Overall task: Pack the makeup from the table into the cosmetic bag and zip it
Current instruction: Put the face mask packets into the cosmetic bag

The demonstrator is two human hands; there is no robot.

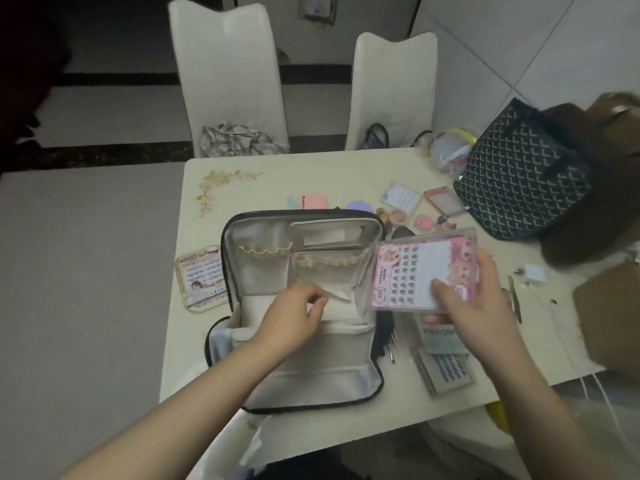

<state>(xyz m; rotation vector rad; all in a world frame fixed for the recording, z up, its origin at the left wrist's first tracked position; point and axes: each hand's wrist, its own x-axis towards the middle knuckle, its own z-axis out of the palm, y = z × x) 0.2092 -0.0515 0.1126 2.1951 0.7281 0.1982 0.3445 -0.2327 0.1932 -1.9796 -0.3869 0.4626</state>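
Cosmetic bag (298,372): dark-edged, pale lining, lies unzipped and spread flat near the front edge of the bench (263,188); its lid stands raised at the far side, showing scalloped elastic pockets.

Left hand (294,315): inside the bag's main compartment, fingers curled at a pale inner divider or flap; whether it actually pinches the fabric cannot be told.

Right hand (471,299): holds a pink lash case (419,271), a clear flat box with rows of lashes, thumb on its face and fingers behind, tilted just above the bag's right edge.

Second lash case (202,277): beige, flat on the bench, touching the bag's left side.

Lash trays (445,365): stacked on the bench beneath the right hand, right of the bag.

Small makeup (415,216): round pots, a pink compact, 2 flat cards and a lilac puff, on the bench beyond the bag.

Tweezers (516,299): on the bench, right of the right hand.

Patterned tote (523,174): dark, stands at the bench's far right corner.

2 white chairs (228,74): behind the bench; crumpled cloth lies on the left seat.
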